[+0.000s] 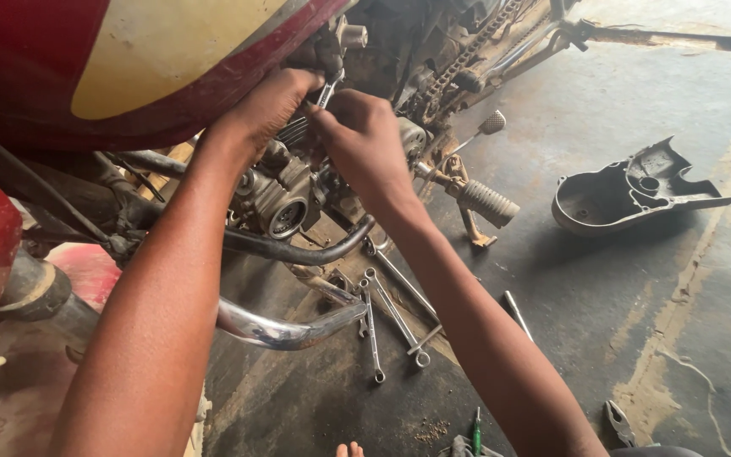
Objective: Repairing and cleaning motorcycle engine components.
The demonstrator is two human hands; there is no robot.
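i'm crouching beside a motorcycle engine (285, 199), both arms reaching in under the red and cream fuel tank (129, 59). my left hand (268, 106) is curling closed around the shank of a small silver wrench (325, 91), thumb side facing the engine, the wrench head sticking up just past my fingers toward the top of the cylinder. my right hand (365, 144) is pressing in right beside it, fingers bunched together and touching the same wrench lower down; can't tell exactly what the fingertips are pinching because they're hiding behind the knuckles. the two hands are touching each other at the wrench.

below the hands the carburetor (285, 216) is sitting with its round mouth facing me, and a dark curved pipe (298, 250) is running under it. a chrome exhaust pipe (285, 330) is bending across lower down. a ribbed footpeg (488, 201) is jutting out to the right of my right wrist, with the drive chain (467, 55) showing above it.

on the concrete floor (602, 288) several spanners (391, 313) are lying in a loose heap under my right forearm. a removed black engine cover (628, 190) is lying open side up, well apart to the right. pliers (618, 421) are lying near the bottom edge, and a green-handled screwdriver (476, 432) is next to my toes (349, 449).
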